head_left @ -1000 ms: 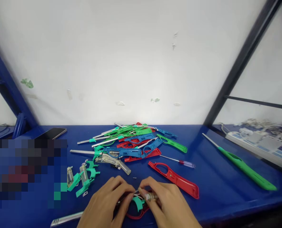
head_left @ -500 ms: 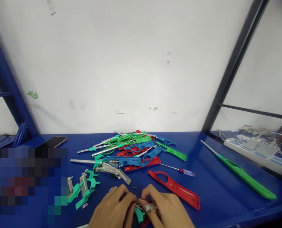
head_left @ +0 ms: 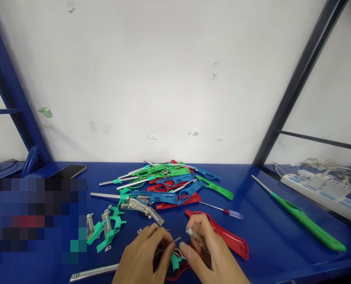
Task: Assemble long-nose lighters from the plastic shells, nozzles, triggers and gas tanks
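My left hand [head_left: 147, 254] is at the bottom centre, its thumb and forefinger pinching a thin clear tube [head_left: 177, 239]. Close beside it, my right hand [head_left: 212, 252] curls around a small clear part with a whitish metal tip [head_left: 190, 232]. Between the hands lies a teal piece [head_left: 175, 262] with a thin white wire, over a red shell partly hidden by the fingers. A metal rod [head_left: 94, 272] sticks out to the left from under my left hand. Right of my right hand rests a red half shell [head_left: 233, 241].
Behind the hands is a pile of green, blue and red lighter shells [head_left: 156, 197]. Clear tanks with teal parts [head_left: 107, 227] lie left. A screwdriver [head_left: 233, 213], green lighter [head_left: 308, 225] and power strip [head_left: 326, 189] are right; a phone [head_left: 70, 172] is back left.
My right hand has lifted and moved right with the clear part, opening a gap between the hands. The thin tube and the metal rod at the left now show. The view has shifted slightly.
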### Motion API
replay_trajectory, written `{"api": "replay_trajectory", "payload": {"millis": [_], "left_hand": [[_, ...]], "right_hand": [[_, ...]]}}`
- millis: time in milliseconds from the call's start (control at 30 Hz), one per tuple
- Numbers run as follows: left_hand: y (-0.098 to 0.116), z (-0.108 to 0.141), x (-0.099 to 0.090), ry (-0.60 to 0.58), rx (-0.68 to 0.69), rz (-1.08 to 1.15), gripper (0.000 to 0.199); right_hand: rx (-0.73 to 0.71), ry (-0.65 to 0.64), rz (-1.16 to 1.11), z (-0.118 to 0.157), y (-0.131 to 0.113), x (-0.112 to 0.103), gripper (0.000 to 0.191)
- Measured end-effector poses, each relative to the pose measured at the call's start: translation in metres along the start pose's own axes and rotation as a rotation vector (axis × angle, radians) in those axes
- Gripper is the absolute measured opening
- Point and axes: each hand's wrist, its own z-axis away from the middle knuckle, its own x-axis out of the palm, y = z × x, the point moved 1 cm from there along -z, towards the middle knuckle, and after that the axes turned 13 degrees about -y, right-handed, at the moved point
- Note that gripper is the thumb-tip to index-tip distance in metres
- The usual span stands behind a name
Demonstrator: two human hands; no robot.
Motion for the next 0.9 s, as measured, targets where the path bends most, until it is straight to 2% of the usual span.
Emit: {"api": "replay_trajectory", "payload": {"millis": [167, 333, 567, 900], "left_hand": [[-0.003, 0.002, 0.004, 0.026, 0.006, 0.004, 0.028], [-0.008, 0.005, 0.008, 0.077, 0.081, -0.007, 0.027], [-0.008, 0.005, 0.011, 0.101, 0.194, -0.011, 0.023], [-0.011, 0.005, 0.012, 0.127, 0.178, -0.004, 0.024]], "right_hand": [[-0.03, 0.057, -0.024, 0.005, -0.004, -0.008, 0.027], [-0.052, 0.114, -0.019, 0.002, -0.005, -0.011, 0.016], [-0.085, 0.006, 0.018, 0.005, -0.005, -0.01, 0.024], [-0.07, -0.005, 0.047, 0.004, -0.01, -0.012, 0.025]]}}
